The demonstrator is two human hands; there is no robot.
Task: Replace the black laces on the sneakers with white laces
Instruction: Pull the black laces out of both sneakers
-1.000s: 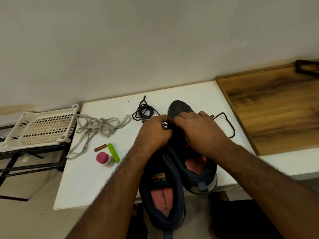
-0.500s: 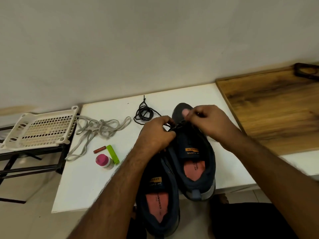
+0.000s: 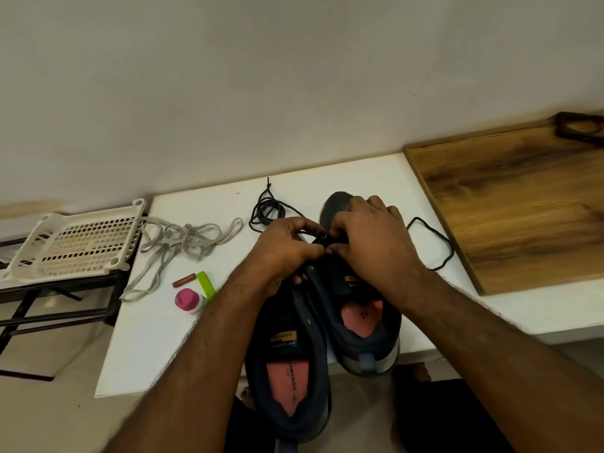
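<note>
1. Two dark sneakers sit side by side at the near edge of the white table (image 3: 157, 338), heels toward the person; the right sneaker (image 3: 359, 308) lies fully on the table, and the left sneaker (image 3: 291, 380) hangs out over the near edge.
2. Both hands are down on the lace area of the right sneaker, fingertips meeting right over its eyelets.
3. The left hand (image 3: 284, 250) is curled, thumb and fingers pinched together at the shoe's upper; something thin and dark sits in that pinch, most likely the black lace, though blur hides it.
4. The right hand (image 3: 372, 237) covers the front half of the shoe, fingers bent and closed against the same spot; what it grips I cannot tell.
5. A black lace (image 3: 434, 246) loops out from under the right hand onto the table, toward the wooden board (image 3: 523, 204).
6. A second black lace (image 3: 268, 210) lies bundled just beyond the left hand.
7. The white laces (image 3: 186, 240) lie in a loose tangle well to the left of the hands, one end draped over the plastic rack (image 3: 75, 243).
8. Near them sit a pink-capped bottle (image 3: 189, 300), a green stick (image 3: 206, 284) and a small red tube (image 3: 184, 280).
</note>
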